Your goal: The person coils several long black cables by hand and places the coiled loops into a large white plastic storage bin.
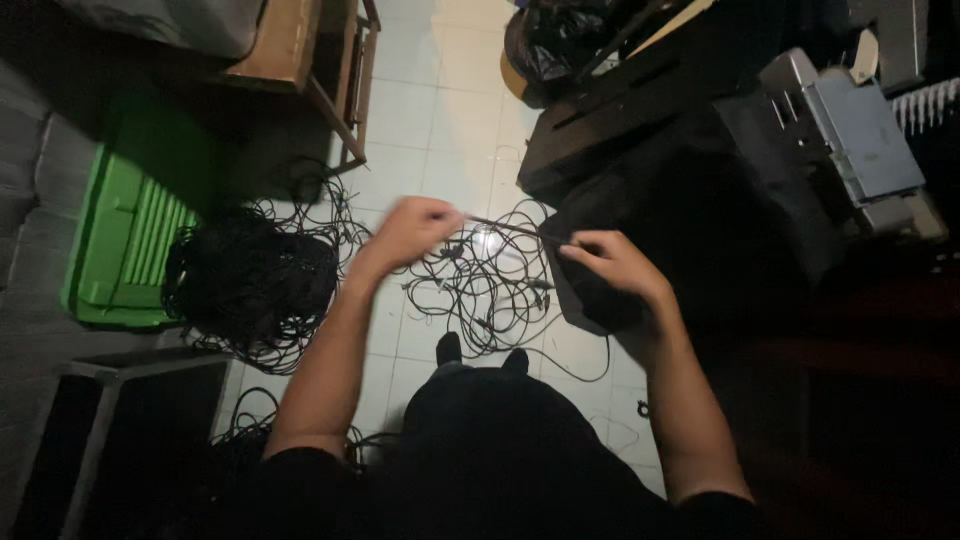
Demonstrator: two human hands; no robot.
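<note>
Motion-blurred left hand (415, 232); right-side clutter in darkness.

We see a cable (510, 229) stretched between our left fingers (440, 215) and right fingers (580, 243). Loose cable tangle (485, 285) on floor below them; cable pile (250, 280) left of left fingers, crate (120, 240) further left. Printer (850, 140) right of right fingers.

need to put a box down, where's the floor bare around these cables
Bare tile floor runs at the top centre, between the wooden frame and the black bag. It is crowded lower down: a cable heap by the green crate, and loose cables under the left hand and right hand.
</note>
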